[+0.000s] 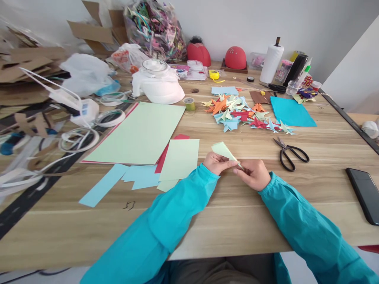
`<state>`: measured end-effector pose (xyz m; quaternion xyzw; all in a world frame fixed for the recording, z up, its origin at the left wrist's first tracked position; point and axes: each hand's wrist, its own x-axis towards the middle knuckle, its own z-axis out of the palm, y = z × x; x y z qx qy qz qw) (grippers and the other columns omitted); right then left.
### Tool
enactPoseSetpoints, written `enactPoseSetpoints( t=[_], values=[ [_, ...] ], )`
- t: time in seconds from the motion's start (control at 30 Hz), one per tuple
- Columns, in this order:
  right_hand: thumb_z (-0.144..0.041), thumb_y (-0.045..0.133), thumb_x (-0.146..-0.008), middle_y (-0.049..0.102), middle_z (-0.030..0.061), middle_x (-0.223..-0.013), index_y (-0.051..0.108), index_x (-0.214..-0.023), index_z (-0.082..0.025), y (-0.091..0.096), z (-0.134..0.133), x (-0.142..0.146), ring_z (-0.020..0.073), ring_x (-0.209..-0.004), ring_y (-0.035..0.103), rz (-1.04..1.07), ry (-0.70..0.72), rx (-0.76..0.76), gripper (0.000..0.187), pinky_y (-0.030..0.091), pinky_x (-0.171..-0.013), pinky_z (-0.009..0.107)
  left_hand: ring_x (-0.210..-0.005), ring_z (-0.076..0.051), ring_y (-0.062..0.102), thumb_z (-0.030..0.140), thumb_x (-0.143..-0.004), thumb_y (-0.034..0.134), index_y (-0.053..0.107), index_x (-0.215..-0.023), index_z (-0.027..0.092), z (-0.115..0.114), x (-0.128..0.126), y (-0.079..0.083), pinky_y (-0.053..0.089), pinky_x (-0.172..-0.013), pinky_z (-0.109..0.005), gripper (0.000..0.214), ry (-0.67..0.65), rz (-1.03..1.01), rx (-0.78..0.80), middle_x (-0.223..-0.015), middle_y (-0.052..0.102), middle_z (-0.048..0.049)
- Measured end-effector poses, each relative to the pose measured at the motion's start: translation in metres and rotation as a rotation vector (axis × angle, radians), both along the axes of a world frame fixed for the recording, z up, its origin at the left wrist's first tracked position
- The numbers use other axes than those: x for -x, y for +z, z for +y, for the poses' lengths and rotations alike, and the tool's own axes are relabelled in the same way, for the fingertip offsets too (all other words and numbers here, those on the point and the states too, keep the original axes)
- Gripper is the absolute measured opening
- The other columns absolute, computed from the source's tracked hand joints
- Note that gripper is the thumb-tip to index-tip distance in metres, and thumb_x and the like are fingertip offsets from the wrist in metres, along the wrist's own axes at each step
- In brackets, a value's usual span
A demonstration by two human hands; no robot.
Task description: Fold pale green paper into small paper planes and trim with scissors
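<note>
A folded pale green paper piece [222,150] is pinched between both hands just above the wooden table [231,221]. My left hand [217,162] grips its lower left side with closed fingers. My right hand [254,173] pinches its pointed lower right end. Both arms wear teal sleeves. A pile of folded paper shapes [242,113] in orange, blue, red and green lies beyond the hands. Black scissors [288,153] rest to the right of my right hand.
Pale green sheets [139,134] and light blue strips [118,181] lie left of the hands. A teal sheet [291,112] sits at the right. A black phone [365,193] lies near the right edge. Tape rolls [78,139], cardboard, bags and a paper towel roll [271,63] crowd the left and back.
</note>
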<state>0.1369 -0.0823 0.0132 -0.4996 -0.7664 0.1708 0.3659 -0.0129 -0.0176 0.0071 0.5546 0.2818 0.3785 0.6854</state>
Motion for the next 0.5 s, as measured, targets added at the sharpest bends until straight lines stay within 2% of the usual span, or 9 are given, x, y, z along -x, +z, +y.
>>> enactPoseSetpoints(
  t=[0.13,0.23,0.33,0.5],
  values=[
    [-0.032,0.037,-0.088,0.032,-0.0039,-0.049,0.033,-0.049,-0.018,-0.001,0.001,-0.002,0.0073,-0.047,0.028,-0.031,0.037,-0.025,0.042,0.025,-0.048,0.022,-0.062,-0.018,0.064,0.033,-0.051,0.079,0.069,-0.065,0.012,0.005,0.001,-0.003,0.053,-0.065,-0.030,0.027,-0.116,-0.033,-0.001,-0.063,0.068,-0.0053],
    [-0.031,0.037,-0.089,0.031,-0.0037,-0.050,0.033,-0.050,-0.018,0.000,0.001,-0.002,0.0077,-0.047,0.028,-0.051,0.065,-0.030,0.041,0.026,-0.048,0.022,-0.061,-0.016,0.063,0.034,-0.049,0.080,0.070,-0.070,0.012,0.009,0.003,-0.007,0.053,-0.063,-0.028,0.032,-0.053,-0.059,0.024,-0.066,0.068,-0.0050],
    [-0.030,0.040,-0.087,0.029,-0.0044,-0.049,0.032,-0.049,-0.019,0.000,-0.001,0.000,0.0076,-0.046,0.026,-0.086,0.060,-0.046,0.040,0.024,-0.047,0.023,-0.060,-0.015,0.062,0.033,-0.050,0.080,0.070,-0.065,0.013,0.010,0.004,-0.010,0.051,-0.061,-0.026,0.027,0.028,-0.010,-0.006,-0.063,0.068,-0.0039],
    [-0.033,0.040,-0.086,0.029,-0.0046,-0.048,0.031,-0.049,-0.019,0.001,-0.002,0.002,0.0077,-0.045,0.024,-0.110,0.041,-0.041,0.041,0.022,-0.045,0.023,-0.060,-0.016,0.063,0.032,-0.046,0.081,0.070,-0.064,0.014,0.008,0.004,-0.010,0.052,-0.059,-0.025,0.028,-0.005,0.044,-0.021,-0.063,0.069,-0.0040]
  ],
)
